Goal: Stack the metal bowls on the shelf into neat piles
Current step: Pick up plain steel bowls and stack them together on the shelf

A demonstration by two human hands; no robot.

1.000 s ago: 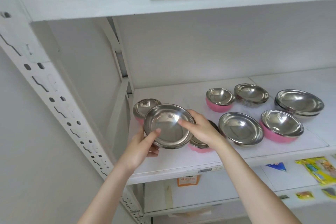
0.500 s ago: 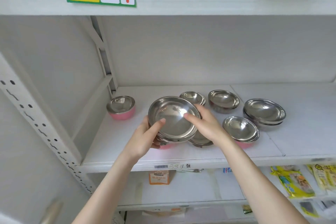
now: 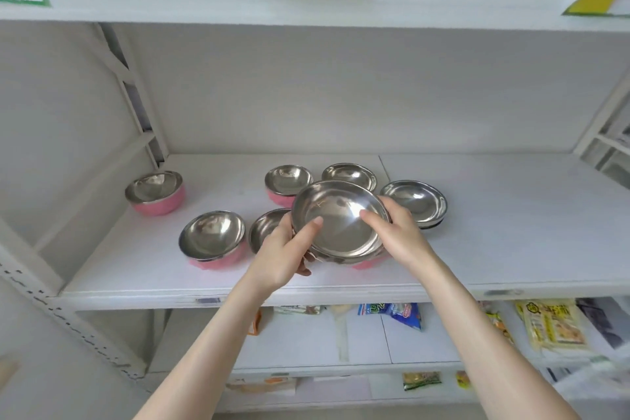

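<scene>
A wide shallow steel bowl (image 3: 341,218) is tilted toward me above the white shelf (image 3: 494,232). My left hand (image 3: 286,251) grips its left rim and my right hand (image 3: 397,232) grips its right rim, thumbs inside. Under it a pink-sided bowl (image 3: 370,262) is mostly hidden. Pink-sided steel bowls stand at the far left (image 3: 155,193), front left (image 3: 213,239) and behind (image 3: 286,182). A plain steel bowl (image 3: 266,230) sits beside my left hand, another (image 3: 349,176) is at the back, and a small stack of shallow bowls (image 3: 417,201) is right of my right hand.
The shelf's right half is bare white board. A slanted metal brace (image 3: 133,95) rises at the back left and the perforated upright (image 3: 64,317) runs down the front left. The upper shelf edge carries labels. Snack packets (image 3: 549,324) lie on the shelf below.
Both hands carried the shallow bowl rightward, from beside the far-left pink bowl to over the middle cluster. My view also swung right, showing more bare shelf.
</scene>
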